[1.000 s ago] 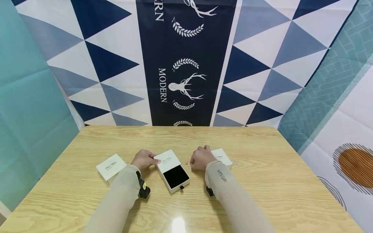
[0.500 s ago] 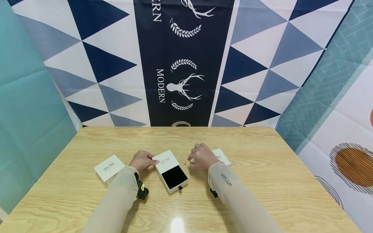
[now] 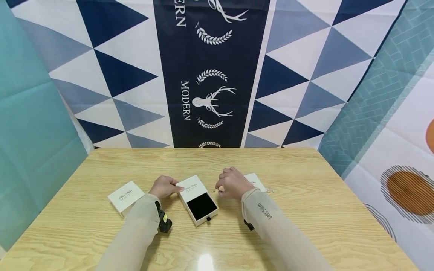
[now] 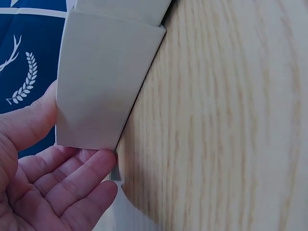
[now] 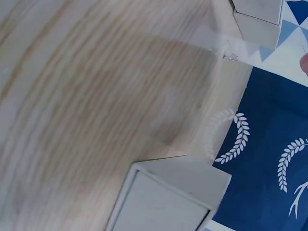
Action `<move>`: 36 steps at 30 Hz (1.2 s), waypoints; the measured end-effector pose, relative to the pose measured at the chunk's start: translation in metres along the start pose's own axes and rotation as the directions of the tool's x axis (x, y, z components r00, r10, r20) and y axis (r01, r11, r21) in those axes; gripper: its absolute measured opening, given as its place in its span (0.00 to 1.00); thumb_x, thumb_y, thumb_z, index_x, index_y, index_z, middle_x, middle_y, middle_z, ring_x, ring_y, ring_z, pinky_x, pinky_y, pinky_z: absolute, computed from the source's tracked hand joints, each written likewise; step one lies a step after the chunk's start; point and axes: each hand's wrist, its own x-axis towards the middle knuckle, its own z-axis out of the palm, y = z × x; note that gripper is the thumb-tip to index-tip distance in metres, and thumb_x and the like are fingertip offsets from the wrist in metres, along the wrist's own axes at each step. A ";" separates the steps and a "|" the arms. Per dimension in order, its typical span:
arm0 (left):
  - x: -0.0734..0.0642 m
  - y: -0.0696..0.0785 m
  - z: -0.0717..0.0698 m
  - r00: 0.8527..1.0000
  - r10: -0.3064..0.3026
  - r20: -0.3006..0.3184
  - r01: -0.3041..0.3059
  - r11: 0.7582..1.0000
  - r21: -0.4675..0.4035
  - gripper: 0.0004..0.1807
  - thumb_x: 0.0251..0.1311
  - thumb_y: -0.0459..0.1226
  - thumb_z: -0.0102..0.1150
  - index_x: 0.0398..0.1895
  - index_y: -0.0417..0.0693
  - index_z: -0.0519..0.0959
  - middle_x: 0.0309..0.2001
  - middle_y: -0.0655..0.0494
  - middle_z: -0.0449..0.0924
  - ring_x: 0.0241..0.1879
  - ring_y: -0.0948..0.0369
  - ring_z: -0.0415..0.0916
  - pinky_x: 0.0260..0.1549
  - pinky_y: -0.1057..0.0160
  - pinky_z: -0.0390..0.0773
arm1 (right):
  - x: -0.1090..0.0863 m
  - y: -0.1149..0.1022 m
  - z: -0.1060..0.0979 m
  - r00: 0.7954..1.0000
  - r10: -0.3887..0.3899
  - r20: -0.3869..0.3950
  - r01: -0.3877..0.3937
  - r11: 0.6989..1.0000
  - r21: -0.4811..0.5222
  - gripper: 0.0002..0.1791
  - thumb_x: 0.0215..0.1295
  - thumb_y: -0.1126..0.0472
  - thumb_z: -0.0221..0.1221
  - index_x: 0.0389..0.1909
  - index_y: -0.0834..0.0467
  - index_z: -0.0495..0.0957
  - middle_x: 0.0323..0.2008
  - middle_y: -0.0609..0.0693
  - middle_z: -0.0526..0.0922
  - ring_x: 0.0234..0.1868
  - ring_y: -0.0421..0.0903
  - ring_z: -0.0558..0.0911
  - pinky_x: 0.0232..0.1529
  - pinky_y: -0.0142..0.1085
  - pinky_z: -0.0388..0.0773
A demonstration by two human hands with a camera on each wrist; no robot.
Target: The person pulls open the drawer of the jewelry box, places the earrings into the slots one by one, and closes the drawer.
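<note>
A white sliding gift box (image 3: 191, 189) stands at the middle of the table, its drawer (image 3: 202, 207) partly pulled out and showing a black lining. My left hand (image 3: 165, 187) grips the box's far left end; in the left wrist view the thumb lies on one face and the fingers (image 4: 77, 180) on the opposite side. To the right of the box, tiny shiny pieces (image 3: 214, 191) lie on the wood, seen also as small clear-metallic bits (image 5: 226, 55) in the right wrist view. My right hand (image 3: 233, 184) hovers beside them, fingers loosely bent, thumb and forefinger apart.
Another white lidded box (image 3: 126, 197) lies left of the left forearm. A third white box (image 3: 255, 181) is partly hidden behind the right hand, with small shiny pieces (image 3: 269, 190) at its right. The patterned cloth (image 3: 207, 75) hangs behind the table's far edge.
My right hand has shifted slightly, and a gap now shows between its thumb and forefinger near the tiny pieces. The left hand keeps its hold on the box. The head view has drifted slightly.
</note>
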 end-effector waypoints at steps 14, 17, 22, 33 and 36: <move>0.004 0.001 -0.002 0.999 -0.034 0.018 0.034 0.999 -0.002 0.16 0.52 0.36 0.70 0.40 0.34 0.82 0.41 0.47 0.82 0.38 0.56 0.73 0.38 0.58 0.74 | 0.012 0.004 -0.012 0.997 -0.067 0.041 0.069 0.997 -0.044 0.06 0.44 0.57 0.66 0.26 0.48 0.87 0.23 0.40 0.81 0.27 0.42 0.73 0.31 0.35 0.69; 0.004 0.003 -0.002 0.999 -0.035 0.017 0.035 0.999 -0.005 0.17 0.53 0.37 0.70 0.42 0.34 0.82 0.43 0.45 0.81 0.39 0.55 0.74 0.40 0.57 0.74 | 0.013 0.004 -0.020 0.995 -0.102 0.012 0.103 0.993 -0.054 0.05 0.42 0.59 0.66 0.24 0.48 0.86 0.22 0.41 0.80 0.26 0.42 0.72 0.30 0.34 0.68; 0.005 0.003 -0.003 1.000 -0.027 0.011 0.027 1.000 0.001 0.15 0.53 0.36 0.70 0.41 0.34 0.83 0.42 0.46 0.82 0.37 0.56 0.74 0.38 0.58 0.74 | 0.016 0.004 -0.027 0.991 -0.134 0.025 0.135 0.989 -0.063 0.05 0.42 0.62 0.66 0.23 0.49 0.85 0.22 0.40 0.80 0.26 0.41 0.72 0.30 0.32 0.67; 0.003 0.001 -0.001 1.000 -0.029 0.010 0.028 0.999 0.015 0.18 0.53 0.37 0.70 0.44 0.33 0.82 0.45 0.44 0.81 0.40 0.54 0.75 0.40 0.56 0.75 | 0.028 -0.006 -0.030 0.974 -0.191 0.122 0.207 0.968 -0.138 0.05 0.43 0.63 0.64 0.21 0.48 0.83 0.21 0.39 0.78 0.26 0.41 0.70 0.34 0.33 0.66; 0.002 0.001 -0.001 1.000 -0.028 0.010 0.028 0.999 0.017 0.19 0.53 0.37 0.70 0.45 0.33 0.81 0.46 0.42 0.81 0.42 0.53 0.76 0.42 0.55 0.75 | 0.032 -0.008 -0.029 0.968 -0.196 0.157 0.222 0.961 -0.166 0.06 0.44 0.63 0.63 0.19 0.47 0.82 0.21 0.39 0.78 0.25 0.41 0.68 0.33 0.33 0.66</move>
